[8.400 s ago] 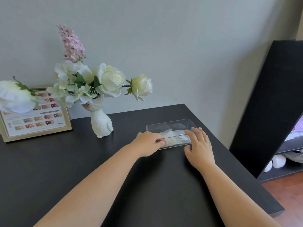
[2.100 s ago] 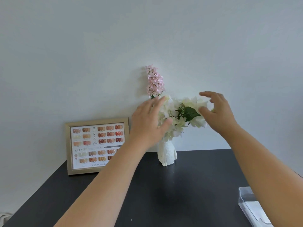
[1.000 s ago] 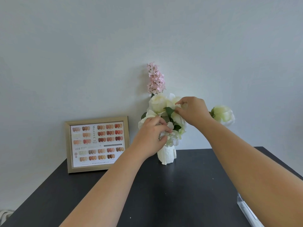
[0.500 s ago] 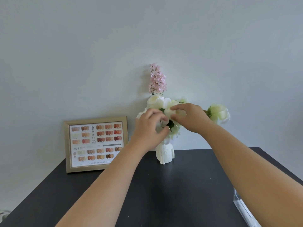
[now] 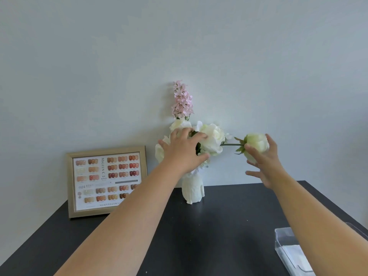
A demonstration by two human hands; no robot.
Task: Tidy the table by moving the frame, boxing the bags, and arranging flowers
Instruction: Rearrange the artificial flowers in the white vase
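Cupping rounded pale rosebud (image 5: pixel 255 143), right hand (image 5: pixel 264 166); left hand (image 5: pixel 182 152) among soft petals

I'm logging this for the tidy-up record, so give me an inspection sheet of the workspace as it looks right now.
Surface: dark table, mostly bare, set against a pale wall.
Job's things: gold frame stands upright at the back left against the wall; white vase holds white flowers and a pink spray; one pale rose sticks out sideways on a level stem; clear box with white contents at the right edge.
Clutter: nothing seen.
Hands: left hand is spread over the bouquet; right hand is open, its fingers touching the pale rose.
Cables: nothing seen.
Surroundings: nothing seen beyond the wall.
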